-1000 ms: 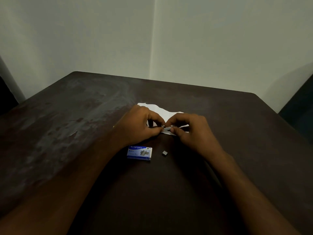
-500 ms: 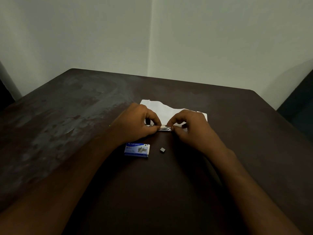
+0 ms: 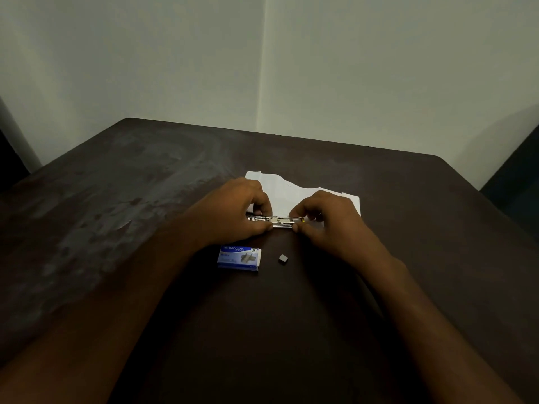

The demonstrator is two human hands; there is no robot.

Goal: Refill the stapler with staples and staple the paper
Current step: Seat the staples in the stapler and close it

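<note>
A small metal stapler [image 3: 278, 221] lies lengthwise between my hands, just above the dark table. My left hand [image 3: 233, 214] pinches its left end and my right hand [image 3: 329, 220] pinches its right end, where a small yellow tip shows. Behind the hands lies a white sheet of paper [image 3: 287, 192] with a torn far edge. A blue and white staple box [image 3: 239, 258] sits flat in front of my left hand. A small grey block of staples [image 3: 283, 258] rests on the table to the right of the box.
The dark brown table [image 3: 145, 228] has a worn, pale patch on its left half. Its far edge meets a pale wall corner. Dark furniture edges show at the far left and far right.
My hands have drawn slightly apart, so more of the stapler's metal length shows between them. More of the paper's right side is uncovered.
</note>
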